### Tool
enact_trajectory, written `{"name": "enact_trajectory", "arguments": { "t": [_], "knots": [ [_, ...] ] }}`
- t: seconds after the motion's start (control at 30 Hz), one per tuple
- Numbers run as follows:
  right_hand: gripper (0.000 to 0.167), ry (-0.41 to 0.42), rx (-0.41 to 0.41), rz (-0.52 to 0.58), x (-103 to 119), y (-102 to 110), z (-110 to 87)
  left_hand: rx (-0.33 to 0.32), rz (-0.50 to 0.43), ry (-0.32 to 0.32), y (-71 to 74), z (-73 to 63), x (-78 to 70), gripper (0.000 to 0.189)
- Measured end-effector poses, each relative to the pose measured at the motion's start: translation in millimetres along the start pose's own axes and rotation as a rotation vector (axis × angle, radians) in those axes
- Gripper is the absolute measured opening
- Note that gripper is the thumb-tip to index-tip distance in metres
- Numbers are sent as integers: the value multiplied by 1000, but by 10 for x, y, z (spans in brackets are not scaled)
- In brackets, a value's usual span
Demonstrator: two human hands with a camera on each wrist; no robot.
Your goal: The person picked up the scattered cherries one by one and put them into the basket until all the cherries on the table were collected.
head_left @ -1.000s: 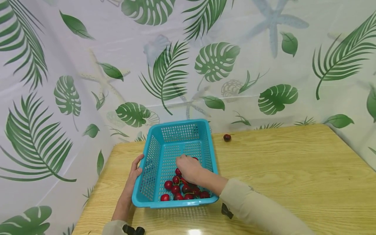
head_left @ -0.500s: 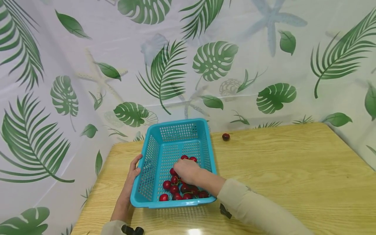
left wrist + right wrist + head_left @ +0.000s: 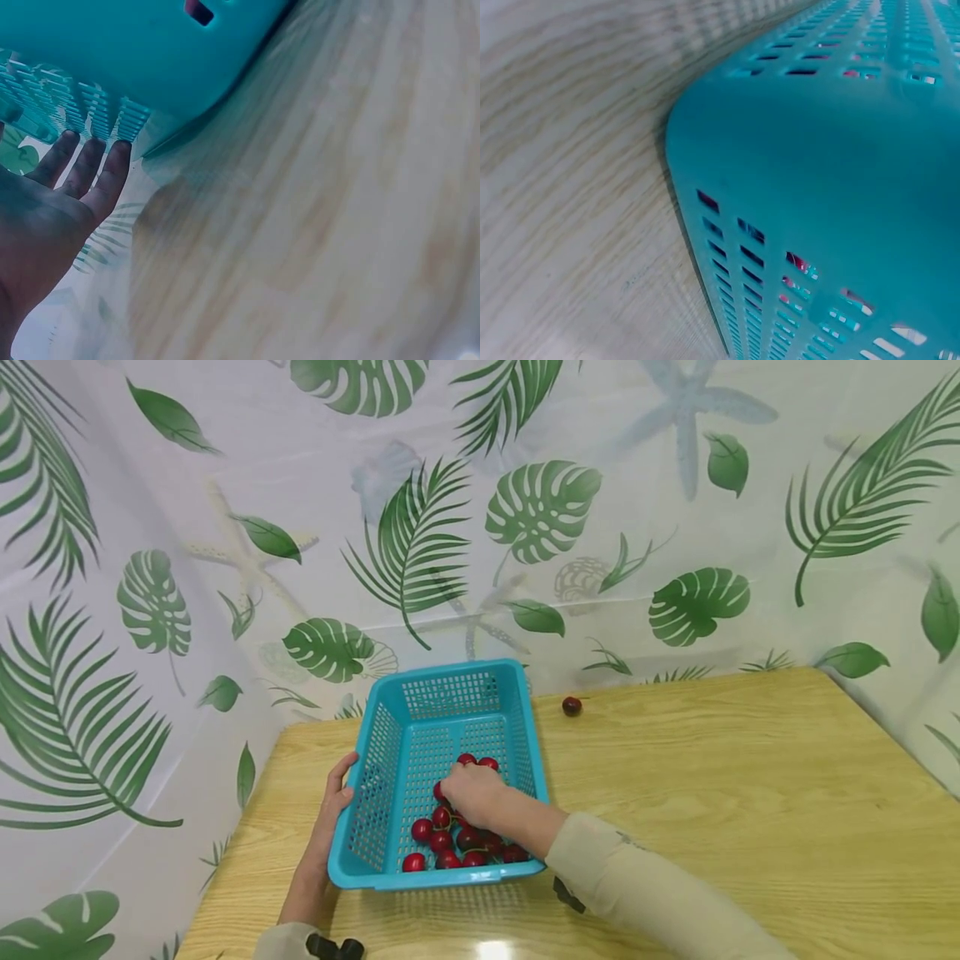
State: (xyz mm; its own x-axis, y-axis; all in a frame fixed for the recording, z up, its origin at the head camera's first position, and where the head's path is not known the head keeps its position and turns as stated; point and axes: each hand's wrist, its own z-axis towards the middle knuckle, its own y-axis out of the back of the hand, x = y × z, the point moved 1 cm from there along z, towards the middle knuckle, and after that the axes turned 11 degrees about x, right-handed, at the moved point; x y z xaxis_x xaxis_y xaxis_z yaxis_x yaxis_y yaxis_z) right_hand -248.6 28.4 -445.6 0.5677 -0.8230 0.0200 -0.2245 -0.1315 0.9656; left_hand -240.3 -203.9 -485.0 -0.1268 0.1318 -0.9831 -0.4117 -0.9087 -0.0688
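Note:
A blue perforated plastic basket (image 3: pixel 439 887) stands on the wooden table, with several red cherries (image 3: pixel 422 831) lying mostly in its near half. My right hand (image 3: pixel 474 793) reaches down into the basket among the cherries, back of the hand up. Its fingertips are hidden, so whether it holds a cherry cannot be seen. Two cherries (image 3: pixel 477 762) lie just beyond its knuckles. On the basket's left side rests my left hand (image 3: pixel 333 802); in the left wrist view its straight fingers (image 3: pixel 90 165) touch the slotted wall. The right wrist view shows only the basket's outer corner (image 3: pixel 780 150).
A single dark cherry (image 3: pixel 572 706) with a stem lies on the table (image 3: pixel 712 793) behind and to the right of the basket. A leaf-patterned cloth (image 3: pixel 540 510) hangs behind and left of the table. Dark wrist-camera mounts sit on both wrists.
My right hand has drawn back slightly toward the near side, uncovering a second cherry at the far end of the group. The left hand stays on the basket's side. The head view shifts slightly.

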Motion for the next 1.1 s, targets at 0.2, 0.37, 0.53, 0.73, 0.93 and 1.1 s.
{"name": "enact_trajectory", "arguments": {
  "t": [0.2, 0.37, 0.53, 0.73, 0.93, 1.1],
  "knots": [
    [10, -18, 45, -34, 4, 2, 1, -2, -1, 23, -1, -13, -3, 60],
    [11, -29, 44, -58, 2, 14, -6, -4, -6, 11, 2, -1, 3, 59],
    [12, -31, 43, -66, -7, 22, 8, 1, 12, 2, 25, 10, 19, 59],
    [16, -24, 21, -48, -16, 34, 31, 9, 32, 11, 55, 8, 29, 61],
    [15, 10, -76, 66, -32, 64, 11, 37, 17, -37, 65, 20, 41, 58],
    [18, 60, -154, 176, -57, 122, -25, 35, 22, -36, 44, 14, 45, 59]
  ]
}}
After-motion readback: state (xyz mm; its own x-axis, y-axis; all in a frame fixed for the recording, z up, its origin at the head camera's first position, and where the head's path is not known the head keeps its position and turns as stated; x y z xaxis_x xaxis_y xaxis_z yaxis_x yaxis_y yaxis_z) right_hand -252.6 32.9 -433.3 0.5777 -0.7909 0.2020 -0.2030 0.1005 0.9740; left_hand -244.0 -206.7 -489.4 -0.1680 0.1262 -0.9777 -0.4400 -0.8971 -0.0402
